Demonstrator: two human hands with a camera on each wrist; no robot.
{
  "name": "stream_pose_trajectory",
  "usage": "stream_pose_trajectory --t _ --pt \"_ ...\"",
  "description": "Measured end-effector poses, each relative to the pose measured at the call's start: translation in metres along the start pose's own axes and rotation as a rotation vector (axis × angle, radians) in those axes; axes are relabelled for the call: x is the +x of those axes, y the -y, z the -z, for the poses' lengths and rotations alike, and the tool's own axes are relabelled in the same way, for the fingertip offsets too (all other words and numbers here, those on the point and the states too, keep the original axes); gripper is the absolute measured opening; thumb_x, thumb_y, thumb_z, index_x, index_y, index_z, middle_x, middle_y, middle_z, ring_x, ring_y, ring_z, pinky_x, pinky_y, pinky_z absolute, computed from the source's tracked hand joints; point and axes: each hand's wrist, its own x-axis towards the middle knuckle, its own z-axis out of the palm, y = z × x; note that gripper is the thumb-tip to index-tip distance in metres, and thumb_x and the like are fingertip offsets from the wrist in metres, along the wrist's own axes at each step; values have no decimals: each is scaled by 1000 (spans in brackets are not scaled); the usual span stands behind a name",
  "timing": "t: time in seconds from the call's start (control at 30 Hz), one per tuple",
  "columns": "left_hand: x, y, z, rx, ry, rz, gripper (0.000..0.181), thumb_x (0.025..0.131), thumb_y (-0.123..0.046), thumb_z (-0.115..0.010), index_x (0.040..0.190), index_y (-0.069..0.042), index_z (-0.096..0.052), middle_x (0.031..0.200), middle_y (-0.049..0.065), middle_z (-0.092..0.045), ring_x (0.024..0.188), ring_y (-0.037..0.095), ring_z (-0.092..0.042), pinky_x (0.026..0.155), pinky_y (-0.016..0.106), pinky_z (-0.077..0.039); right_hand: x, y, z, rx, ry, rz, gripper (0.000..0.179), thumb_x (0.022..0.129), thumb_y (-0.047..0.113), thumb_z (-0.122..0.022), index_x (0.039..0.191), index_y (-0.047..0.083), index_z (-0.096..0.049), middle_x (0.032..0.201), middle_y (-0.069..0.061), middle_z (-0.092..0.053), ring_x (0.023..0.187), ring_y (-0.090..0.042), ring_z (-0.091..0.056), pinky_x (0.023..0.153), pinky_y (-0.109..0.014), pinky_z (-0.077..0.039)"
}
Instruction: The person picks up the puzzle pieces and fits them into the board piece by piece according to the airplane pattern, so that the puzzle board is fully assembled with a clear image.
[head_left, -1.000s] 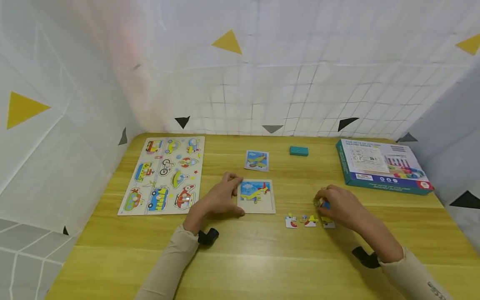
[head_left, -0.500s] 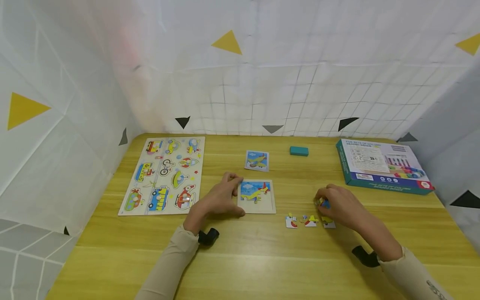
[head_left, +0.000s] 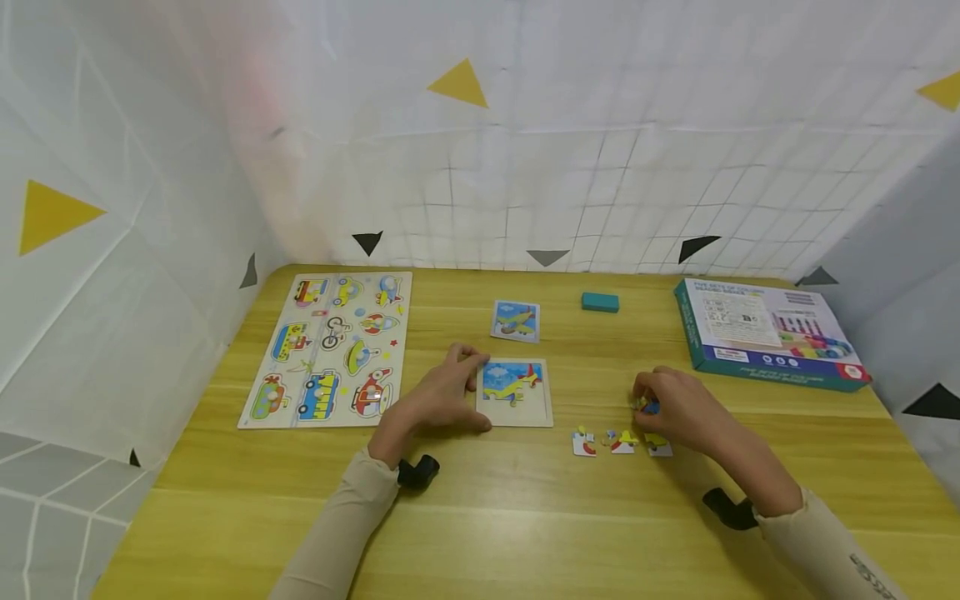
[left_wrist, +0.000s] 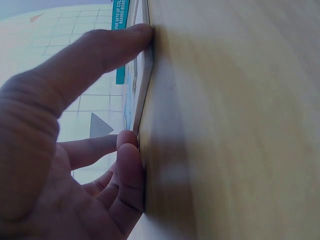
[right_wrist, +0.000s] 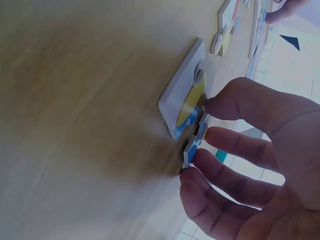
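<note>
On the table's middle lies a small square puzzle board [head_left: 534, 417], part filled with airplane pieces. My left hand [head_left: 441, 396] holds it along the left side, thumb at the near corner and fingertips at the far one. To the right, my right hand [head_left: 686, 412] pinches a blue and yellow puzzle piece [right_wrist: 190, 151] at the tabletop; its fingers partly cover it. Close by lie three more loose pieces: a white and red piece [head_left: 584, 444], a red and yellow piece [head_left: 622, 442], and a yellow and white piece [right_wrist: 182, 90], which nearly meets the pinched one.
A reference picture card [head_left: 515, 322] of the airplane lies beyond the board. Farther back sits a teal block [head_left: 600, 302]. At left is a large vehicle peg puzzle [head_left: 330, 358]. A beaded-boxes carton [head_left: 765, 333] lies at the back right, and white sheeting closes off the far side.
</note>
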Motion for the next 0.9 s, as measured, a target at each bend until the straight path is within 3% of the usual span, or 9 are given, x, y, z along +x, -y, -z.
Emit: stream_pose_trajectory --t 0.9 --pt "0 0 0 15 -1 -5 104 67 -34 -92 153 -9 -40 139 4 -32 91 16 -51 79 31 -43 8 14 -3 4 -24 76 22 76 17 -84 90 10 -69 82 1 -57 72 -14 -51 66 -36 -47"
